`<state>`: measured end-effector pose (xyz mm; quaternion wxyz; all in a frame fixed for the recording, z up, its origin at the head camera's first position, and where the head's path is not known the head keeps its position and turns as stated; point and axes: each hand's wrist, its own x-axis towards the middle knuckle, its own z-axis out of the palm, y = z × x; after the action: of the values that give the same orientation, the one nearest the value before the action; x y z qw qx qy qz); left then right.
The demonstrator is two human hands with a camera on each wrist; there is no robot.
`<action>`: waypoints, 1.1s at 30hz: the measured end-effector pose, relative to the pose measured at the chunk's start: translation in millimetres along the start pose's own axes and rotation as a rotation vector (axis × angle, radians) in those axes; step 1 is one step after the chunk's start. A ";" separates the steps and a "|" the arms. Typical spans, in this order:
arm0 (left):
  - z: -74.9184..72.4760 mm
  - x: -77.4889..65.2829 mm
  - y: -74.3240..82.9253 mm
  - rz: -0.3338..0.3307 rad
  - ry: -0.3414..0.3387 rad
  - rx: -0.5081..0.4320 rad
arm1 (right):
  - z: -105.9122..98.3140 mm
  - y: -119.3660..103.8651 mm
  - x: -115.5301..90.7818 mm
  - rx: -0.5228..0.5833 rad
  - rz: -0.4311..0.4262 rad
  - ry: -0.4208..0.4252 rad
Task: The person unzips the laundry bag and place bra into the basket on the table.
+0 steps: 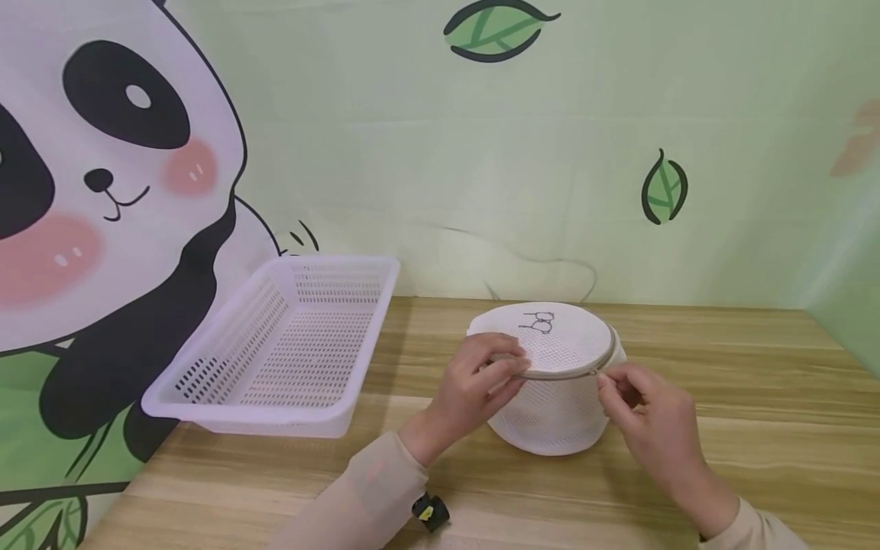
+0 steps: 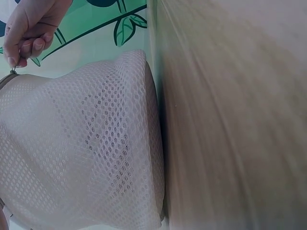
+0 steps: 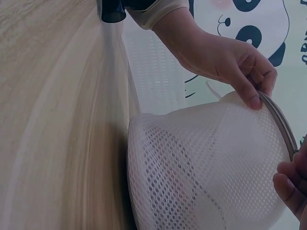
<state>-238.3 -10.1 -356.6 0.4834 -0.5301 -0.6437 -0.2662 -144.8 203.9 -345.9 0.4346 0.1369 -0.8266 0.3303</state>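
A white mesh laundry bag (image 1: 550,416), round like a drum, stands upright on the wooden table. Its flat lid bears a small dark line drawing (image 1: 539,322). Around the lid's edge runs a grey-brown zipper (image 1: 560,375). My left hand (image 1: 474,378) grips the bag's edge at the front left, thumb on the side and fingers over the lid, as the right wrist view also shows. At the front right, my right hand (image 1: 653,416) pinches the small zipper pull (image 2: 13,71) between thumb and fingertips. The bag's mesh side (image 2: 96,139) fills much of the left wrist view.
A white plastic basket (image 1: 296,359) with slotted walls stands to the left of the bag on the table (image 1: 756,428). Behind is a green backdrop (image 1: 385,153) with a panda and leaves. A dark band with a yellow mark (image 1: 431,512) sits by my left sleeve.
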 end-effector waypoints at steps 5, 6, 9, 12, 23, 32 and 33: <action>-0.6 -0.3 -1.1 -0.003 0.000 0.003 | -0.9 3.5 0.7 0.010 0.002 0.003; -0.9 -0.4 -1.4 -0.006 -0.001 0.004 | -0.9 4.0 0.9 0.007 0.002 0.004; -1.1 -0.8 -2.3 -0.014 -0.006 0.005 | -1.3 4.8 1.3 0.006 0.011 0.004; -1.4 -1.3 -3.1 -0.022 -0.011 0.006 | -1.6 5.3 1.8 0.001 0.018 0.007; -0.8 -2.4 -3.6 -0.037 -0.008 0.018 | -0.6 7.3 1.1 0.004 -0.010 0.014; -0.6 -5.1 -6.4 -0.062 -0.010 0.039 | 1.2 4.8 0.1 0.004 -0.057 0.039; -0.8 -5.2 -6.9 -0.068 -0.012 0.042 | 1.6 4.2 0.2 0.006 -0.057 0.037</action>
<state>-244.6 -15.0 -359.8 0.4812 -0.4993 -0.6698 -0.2655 -148.1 206.0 -348.2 0.4589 0.1556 -0.8131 0.3225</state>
